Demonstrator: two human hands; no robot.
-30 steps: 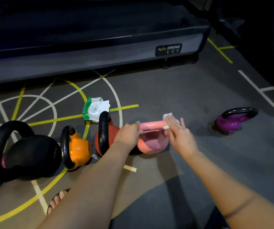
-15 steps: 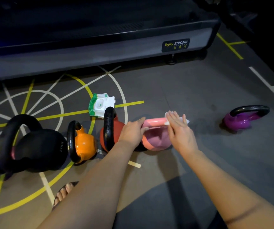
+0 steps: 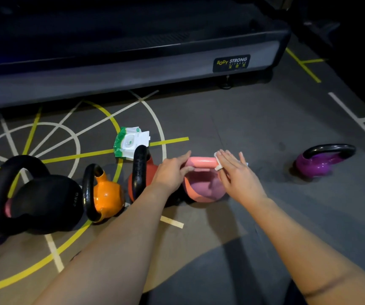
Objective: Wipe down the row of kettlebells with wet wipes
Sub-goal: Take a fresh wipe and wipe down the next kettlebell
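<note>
Pink kettlebell (image 3: 203, 186) on the gym floor (image 3: 254, 133), gripped at one end of its handle with a wipe pressed to the other.

Both bare forearms reach forward from the near edge of the floor. The left hand (image 3: 170, 175) has its grip pinching the handle's left end between thumb and curled fingers. The right hand (image 3: 236, 176) lies flat, its grip spread with straight fingers, pressing a white wipe (image 3: 217, 165) onto the right end. The pink kettlebell stands upright at the right end of the row, just beside a red kettlebell (image 3: 153, 170), then an orange kettlebell (image 3: 108, 197) and a big black kettlebell (image 3: 45, 201) toward the left edge. A purple kettlebell (image 3: 318, 165) sits tilted, well apart to the right. A pack of wipes (image 3: 131, 143) lies behind the row, near a treadmill (image 3: 133, 69).
</note>
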